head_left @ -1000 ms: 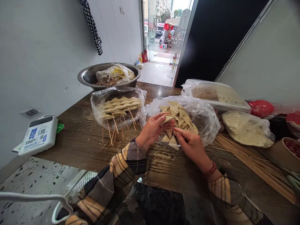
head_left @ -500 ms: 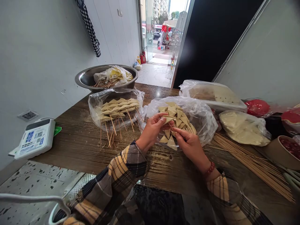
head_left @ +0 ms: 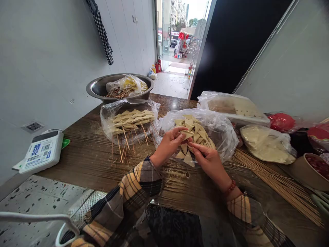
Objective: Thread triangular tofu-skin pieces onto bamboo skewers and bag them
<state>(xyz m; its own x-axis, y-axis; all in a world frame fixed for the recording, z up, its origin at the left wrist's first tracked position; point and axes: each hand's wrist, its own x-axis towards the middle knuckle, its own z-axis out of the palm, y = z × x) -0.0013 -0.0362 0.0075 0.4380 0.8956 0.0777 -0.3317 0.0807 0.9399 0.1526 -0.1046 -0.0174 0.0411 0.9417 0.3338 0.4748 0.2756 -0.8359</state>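
My left hand (head_left: pixel 168 144) pinches a pale folded tofu-skin triangle (head_left: pixel 188 134) between thumb and fingers. A thin wooden skewer is in my right hand (head_left: pixel 210 163), fingers closed round it; its tip meets the triangle, though how far it goes in is hidden. Beneath and behind both hands, a heap of similar triangles (head_left: pixel 197 129) lies on an open clear plastic bag (head_left: pixel 224 135). To the left, finished-looking skewers of triangles (head_left: pixel 132 118) rest on another bag (head_left: pixel 106 113), sticks pointing toward me.
A bundle of bare skewers (head_left: pixel 277 185) lies on the wooden table (head_left: pixel 177 187) at right, beside a bag of pale sheets (head_left: pixel 268 144) and a bowl (head_left: pixel 307 171). A steel basin (head_left: pixel 94 90) stands back left; a white box-like device (head_left: pixel 42 152) sits at the left edge.
The view has shifted slightly. My left fingers have moved a little over the triangle, and the hands have come closer together along the skewer.
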